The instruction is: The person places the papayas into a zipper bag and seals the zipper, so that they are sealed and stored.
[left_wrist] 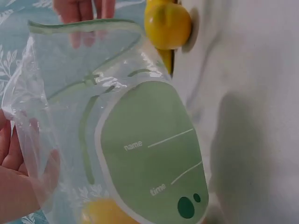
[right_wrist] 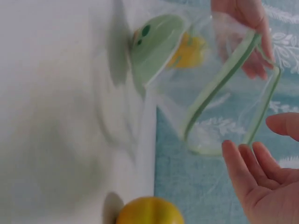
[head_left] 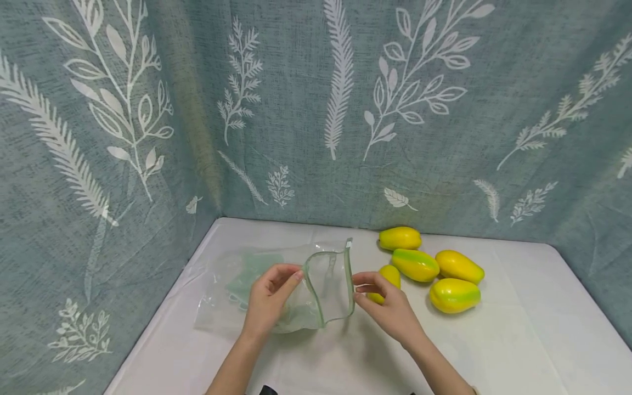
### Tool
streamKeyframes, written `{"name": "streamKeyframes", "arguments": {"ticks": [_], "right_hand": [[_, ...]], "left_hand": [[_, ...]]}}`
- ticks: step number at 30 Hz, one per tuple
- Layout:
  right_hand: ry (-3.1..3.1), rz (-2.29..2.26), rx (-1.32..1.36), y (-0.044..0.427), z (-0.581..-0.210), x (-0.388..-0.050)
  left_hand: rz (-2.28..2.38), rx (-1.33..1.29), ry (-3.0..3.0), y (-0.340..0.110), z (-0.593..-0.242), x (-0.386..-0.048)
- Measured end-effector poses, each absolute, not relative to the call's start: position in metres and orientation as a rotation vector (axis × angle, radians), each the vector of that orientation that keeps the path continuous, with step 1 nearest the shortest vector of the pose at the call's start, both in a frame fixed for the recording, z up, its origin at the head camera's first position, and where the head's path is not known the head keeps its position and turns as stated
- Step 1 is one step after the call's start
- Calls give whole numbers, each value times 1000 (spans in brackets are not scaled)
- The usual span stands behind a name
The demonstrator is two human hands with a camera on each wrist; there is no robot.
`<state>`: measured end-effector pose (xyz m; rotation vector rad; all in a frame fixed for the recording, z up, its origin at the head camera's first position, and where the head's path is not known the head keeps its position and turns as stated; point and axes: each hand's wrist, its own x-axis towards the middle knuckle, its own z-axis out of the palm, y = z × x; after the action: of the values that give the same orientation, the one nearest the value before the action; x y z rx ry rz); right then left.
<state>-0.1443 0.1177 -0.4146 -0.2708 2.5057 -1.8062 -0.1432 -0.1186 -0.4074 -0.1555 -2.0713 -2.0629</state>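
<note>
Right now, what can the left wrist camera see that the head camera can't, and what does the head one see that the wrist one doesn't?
Only the left wrist view shows the words "name" and "time" readably. Only the head view shows five yellow fruits spread on the table. Both show the clear bag, its green rim, the left hand and the right hand.

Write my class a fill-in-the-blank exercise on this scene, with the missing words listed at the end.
1. The left hand pinches the clear bag by its ____-coloured rim.
2. On the bag's label, "____" is printed below "name".
3. In the head view, ____ yellow fruits lie outside the bag.

Missing words: green; time; five.
</note>
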Motion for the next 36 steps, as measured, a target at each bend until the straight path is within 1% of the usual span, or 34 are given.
{"name": "streamKeyframes", "arguments": {"ticks": [9,15,29,36], "right_hand": [[2568,-1812,-225,133,-426,-143],[2665,-1765,-130,140,-434,-144],[2824,-1678,-1,156,-454,-149],[2880,-1643,-23,158,-463,-150]], "left_hand": [[-2052,-143,-2080,-120,-406,-143],[-2027,-139,-2098,-120,-408,-144],[-2048,-135,-2085,-120,-410,-143],[-2071,-147,-2071,-120,-410,-141]]}}
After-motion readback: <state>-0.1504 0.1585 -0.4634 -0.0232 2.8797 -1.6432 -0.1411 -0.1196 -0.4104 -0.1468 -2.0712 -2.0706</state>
